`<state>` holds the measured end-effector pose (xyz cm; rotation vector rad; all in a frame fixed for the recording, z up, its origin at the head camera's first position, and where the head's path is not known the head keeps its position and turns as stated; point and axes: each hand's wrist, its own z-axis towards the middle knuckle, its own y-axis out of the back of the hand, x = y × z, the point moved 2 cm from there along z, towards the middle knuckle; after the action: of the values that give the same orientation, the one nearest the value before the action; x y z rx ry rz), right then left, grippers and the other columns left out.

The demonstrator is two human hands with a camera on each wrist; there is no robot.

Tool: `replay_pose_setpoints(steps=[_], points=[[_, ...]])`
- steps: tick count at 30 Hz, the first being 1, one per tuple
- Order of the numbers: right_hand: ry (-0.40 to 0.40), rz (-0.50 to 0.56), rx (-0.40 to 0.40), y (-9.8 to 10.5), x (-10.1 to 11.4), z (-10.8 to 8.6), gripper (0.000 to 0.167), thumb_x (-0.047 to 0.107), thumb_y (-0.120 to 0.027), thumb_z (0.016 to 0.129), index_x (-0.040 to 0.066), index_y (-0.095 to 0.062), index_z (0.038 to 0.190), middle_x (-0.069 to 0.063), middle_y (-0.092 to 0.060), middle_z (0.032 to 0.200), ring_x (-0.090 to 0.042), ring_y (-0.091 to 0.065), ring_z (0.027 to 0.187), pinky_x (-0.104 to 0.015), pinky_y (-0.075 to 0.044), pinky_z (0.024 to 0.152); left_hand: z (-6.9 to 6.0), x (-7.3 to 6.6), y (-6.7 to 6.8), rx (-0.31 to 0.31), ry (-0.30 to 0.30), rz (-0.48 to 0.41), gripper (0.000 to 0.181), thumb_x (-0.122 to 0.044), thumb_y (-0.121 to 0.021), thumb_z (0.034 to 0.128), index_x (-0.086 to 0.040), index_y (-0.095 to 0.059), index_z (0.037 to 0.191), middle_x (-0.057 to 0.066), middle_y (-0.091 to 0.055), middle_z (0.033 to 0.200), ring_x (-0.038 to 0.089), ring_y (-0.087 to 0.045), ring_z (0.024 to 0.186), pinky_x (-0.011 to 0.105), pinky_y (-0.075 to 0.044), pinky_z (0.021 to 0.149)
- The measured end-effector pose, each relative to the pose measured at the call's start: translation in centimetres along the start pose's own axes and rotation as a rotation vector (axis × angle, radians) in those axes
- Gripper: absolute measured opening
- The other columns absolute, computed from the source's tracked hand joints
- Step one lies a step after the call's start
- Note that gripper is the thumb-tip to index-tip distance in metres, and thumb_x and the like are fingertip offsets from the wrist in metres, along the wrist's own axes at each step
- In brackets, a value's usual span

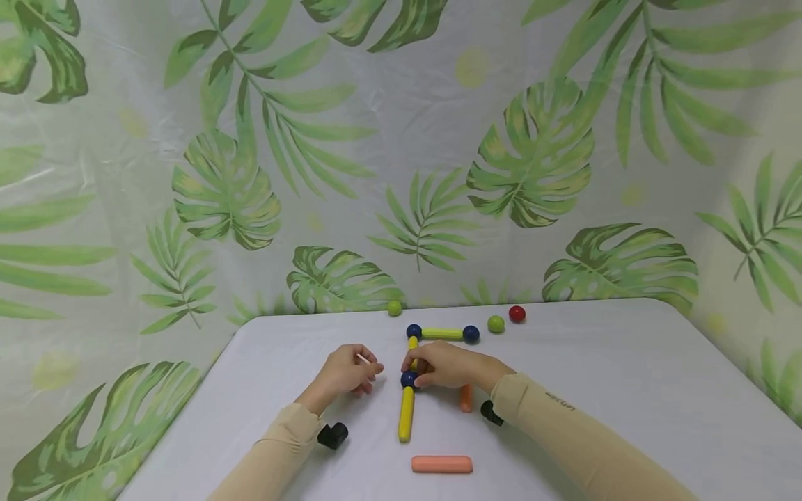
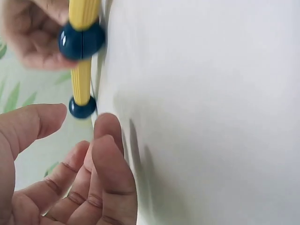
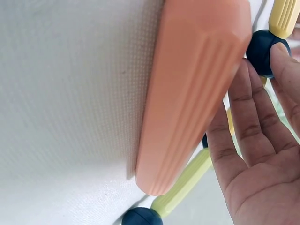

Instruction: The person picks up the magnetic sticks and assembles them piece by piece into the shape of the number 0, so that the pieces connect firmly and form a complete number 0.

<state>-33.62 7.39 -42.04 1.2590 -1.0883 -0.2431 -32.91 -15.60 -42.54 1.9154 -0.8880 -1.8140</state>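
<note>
My right hand pinches a dark blue ball between thumb and fingers. That ball joins two yellow sticks; the nearer yellow stick points toward me. The farther yellow stick, partly hidden by my fingers in the head view, leads to a second blue ball. From there a yellow-green stick runs right to a third blue ball. To the left of the pinched ball, my left hand hovers with fingers loosely bent, holding nothing; the left wrist view shows a gap between its thumb and fingertips.
An orange stick lies under the right wrist, large in the right wrist view. Closer to me is a salmon stick. Along the back edge sit a green ball, another green ball and a red ball on the white table.
</note>
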Motion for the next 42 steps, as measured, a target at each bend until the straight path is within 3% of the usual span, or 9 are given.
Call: replay_pose_setpoints(steps=[9,15,20,27,42], points=[[0.005,-0.006,-0.004,0.2,-0.4,-0.2,0.024,0.021,-0.076,0.101,0.023,-0.073,0.124,0.009,-0.070,0.098,-0.009,-0.060,0.090,-0.028,-0.054,0.092,6.1,0.1,1.0,-0.120,-0.115,-0.004,0.038,-0.019,-0.078,0.0992,-0.004,-0.067,0.132,0.014,-0.074,0.111,0.018,-0.074,0.070,0.029,-0.058,0.064],[0.010,-0.014,0.002,0.2,-0.4,-0.1,0.024,0.022,-0.076,0.102,0.023,-0.073,0.125,0.010,-0.070,0.098,-0.007,-0.060,0.089,-0.027,-0.054,0.092,9.5,-0.1,1.3,-0.168,-0.112,-0.050,0.045,-0.017,-0.078,0.0995,-0.005,-0.065,0.141,0.021,-0.070,0.126,0.020,-0.075,0.076,0.029,-0.060,0.065],[0.009,-0.017,0.006,0.3,-0.5,0.1,0.024,0.022,-0.076,0.101,0.024,-0.073,0.126,0.010,-0.070,0.098,-0.007,-0.059,0.088,-0.025,-0.053,0.091,11.6,-0.5,1.4,-0.191,-0.096,-0.074,0.044,-0.017,-0.077,0.0996,-0.007,-0.065,0.141,0.024,-0.067,0.128,0.021,-0.074,0.075,0.029,-0.058,0.063],[0.001,-0.024,0.009,0.7,-0.8,0.1,0.025,0.022,-0.076,0.102,0.024,-0.073,0.126,0.010,-0.071,0.098,-0.006,-0.059,0.088,-0.025,-0.053,0.092,14.0,-0.9,0.1,-0.203,-0.073,-0.049,0.043,-0.020,-0.079,0.0980,-0.010,-0.068,0.139,0.022,-0.068,0.124,0.014,-0.068,0.065,0.026,-0.051,0.058],[0.035,-0.044,0.008,0.8,-0.8,0.0,0.025,0.022,-0.076,0.102,0.023,-0.073,0.127,0.009,-0.070,0.097,-0.004,-0.058,0.086,-0.023,-0.053,0.089,15.5,-1.7,-1.5,-0.259,-0.076,-0.040,0.039,-0.019,-0.082,0.0949,-0.010,-0.071,0.132,0.016,-0.075,0.109,0.014,-0.063,0.059,0.026,-0.046,0.057]])
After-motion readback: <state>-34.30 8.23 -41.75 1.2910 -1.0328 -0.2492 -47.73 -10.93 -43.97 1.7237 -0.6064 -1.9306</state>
